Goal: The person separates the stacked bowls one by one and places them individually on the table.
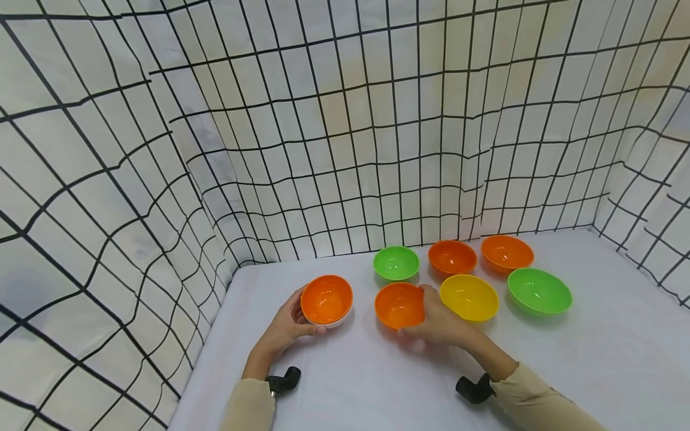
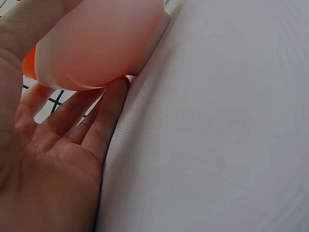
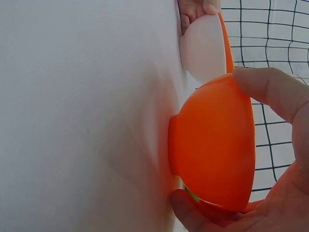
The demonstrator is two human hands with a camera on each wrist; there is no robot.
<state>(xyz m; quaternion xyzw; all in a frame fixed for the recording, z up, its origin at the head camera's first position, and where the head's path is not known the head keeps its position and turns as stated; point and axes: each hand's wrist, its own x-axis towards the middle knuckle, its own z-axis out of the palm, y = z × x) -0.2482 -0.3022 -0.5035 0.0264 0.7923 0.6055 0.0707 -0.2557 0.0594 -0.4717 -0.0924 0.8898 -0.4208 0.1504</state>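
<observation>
On the left of the table, an orange bowl [image 1: 326, 299] sits nested inside a white bowl [image 2: 104, 46], only whose lower rim shows in the head view. My left hand [image 1: 293, 323] holds this pair from the left, thumb at the near side and fingers around the far side. To its right stands another orange bowl [image 1: 398, 305]. My right hand [image 1: 439, 320] grips that one by its right side, with thumb and fingers spread across the wall [image 3: 217, 140]. Its base is down close to the tablecloth in the right wrist view.
Behind and right of my right hand stand a small green bowl [image 1: 396, 264], two orange bowls [image 1: 451, 258], [image 1: 507, 254], a yellow bowl [image 1: 469, 297] and a larger green bowl [image 1: 539, 291]. A white cloth covers the table [image 1: 366, 383]. Black-gridded white fabric [image 1: 345, 120] walls the back and sides.
</observation>
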